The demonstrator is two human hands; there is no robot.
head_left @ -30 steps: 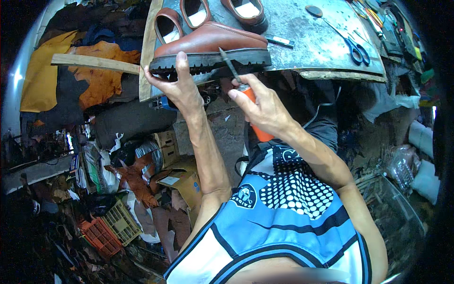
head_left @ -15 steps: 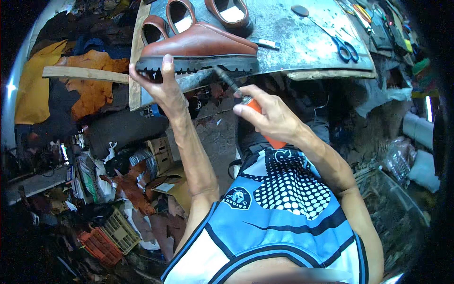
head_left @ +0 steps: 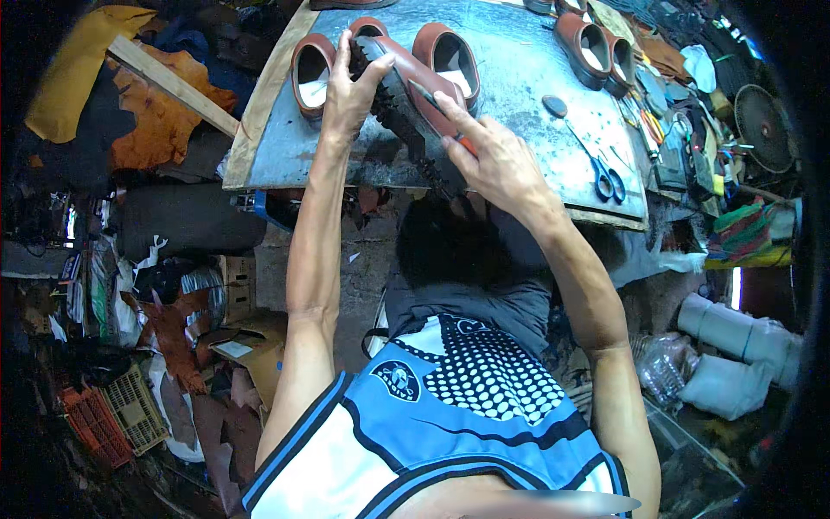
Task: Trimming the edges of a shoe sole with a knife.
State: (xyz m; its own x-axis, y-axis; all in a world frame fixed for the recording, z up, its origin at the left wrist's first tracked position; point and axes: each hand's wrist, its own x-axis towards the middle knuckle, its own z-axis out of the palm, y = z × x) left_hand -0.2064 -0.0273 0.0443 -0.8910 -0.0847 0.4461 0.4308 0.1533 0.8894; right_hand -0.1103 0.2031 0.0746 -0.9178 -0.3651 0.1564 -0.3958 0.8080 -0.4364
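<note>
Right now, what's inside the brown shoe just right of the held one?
Inside that brown shoe, a white piece shows; whatever lies beneath it is covered.

Looks cramped and cluttered under cool light, bright on the surface [head_left: 519, 78] with its wooden edging [head_left: 270, 95] and dim all around. Shows grey floor [head_left: 359, 281] below, crowded at left with a red crate [head_left: 91, 424], a yellowish crate [head_left: 137, 406] and a cardboard box [head_left: 259, 368]. Has pale rolled bundles [head_left: 722, 333] heaped at right, near a narrow bright strip [head_left: 737, 287].
</note>
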